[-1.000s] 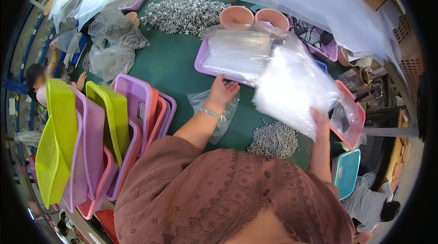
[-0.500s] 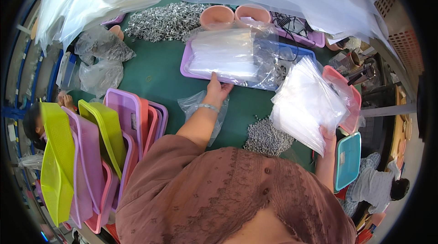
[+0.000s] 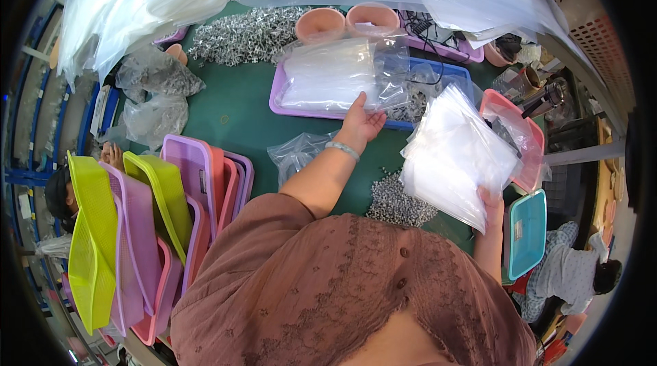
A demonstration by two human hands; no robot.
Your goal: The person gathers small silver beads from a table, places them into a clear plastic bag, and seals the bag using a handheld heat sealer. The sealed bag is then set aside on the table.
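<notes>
My right hand (image 3: 491,207) grips the lower corner of a fanned stack of clear plastic bags (image 3: 457,157), its thumb on top. My left hand (image 3: 363,122) is turned partly palm up with its fingers apart, and holds nothing I can see. Its fingertips lie at the near edge of a second pile of plastic bags (image 3: 325,79), which rests in a purple tray (image 3: 284,107). Beside that, a blue tray (image 3: 455,75) contains small metal parts, partly covered by clear plastic.
Small metal pieces (image 3: 400,200) are heaped near my body; a larger metal heap (image 3: 239,36) lies at the back beside peach bowls (image 3: 320,24). Stacked baskets (image 3: 154,188) stand left, a teal bin (image 3: 527,236) right. A person's hand (image 3: 111,155) shows behind the baskets; another person (image 3: 568,273) is at right.
My left hand has moved right along the near edge of the bag pile, and its fingers have spread. The clear plastic over the blue tray has shifted. My right hand keeps its stack nearly still.
</notes>
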